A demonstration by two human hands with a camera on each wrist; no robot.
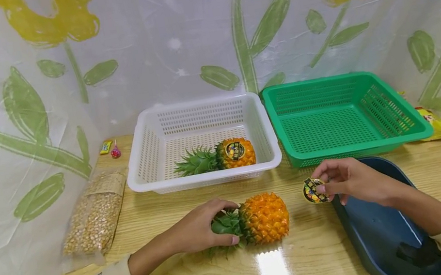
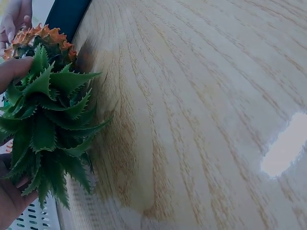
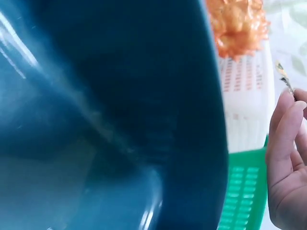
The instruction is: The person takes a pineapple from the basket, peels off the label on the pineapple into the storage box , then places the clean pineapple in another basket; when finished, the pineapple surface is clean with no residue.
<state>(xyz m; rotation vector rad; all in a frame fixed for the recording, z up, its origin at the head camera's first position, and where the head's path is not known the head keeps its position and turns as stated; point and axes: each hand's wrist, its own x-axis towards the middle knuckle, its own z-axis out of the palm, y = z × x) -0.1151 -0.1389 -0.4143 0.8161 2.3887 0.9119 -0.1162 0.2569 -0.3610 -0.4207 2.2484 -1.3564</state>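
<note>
In the head view my left hand (image 1: pixel 201 227) grips a small orange pineapple (image 1: pixel 265 218) by its green leafy crown, the fruit lying on its side and pointing right. The left wrist view shows the spiky crown (image 2: pixel 45 129) close up between thumb and fingers. Right of the fruit, my right hand (image 1: pixel 354 180) pinches a round black-and-gold label (image 1: pixel 315 190) by its edge, held apart from the pineapple. A second pineapple (image 1: pixel 248 153) lies in the white basket (image 1: pixel 205 177), with a similar round label (image 1: pixel 234 150) on its side.
Beside the white basket stands a green basket (image 1: pixel 325 126). A dark blue bin (image 1: pixel 382 227) sits beneath my right forearm. At the left are a bag of corn kernels (image 1: pixel 94 214), a lollipop (image 1: pixel 115 151) and a yellow packet (image 1: pixel 105 147). Another yellow packet (image 1: pixel 435 124) pokes out behind the green basket.
</note>
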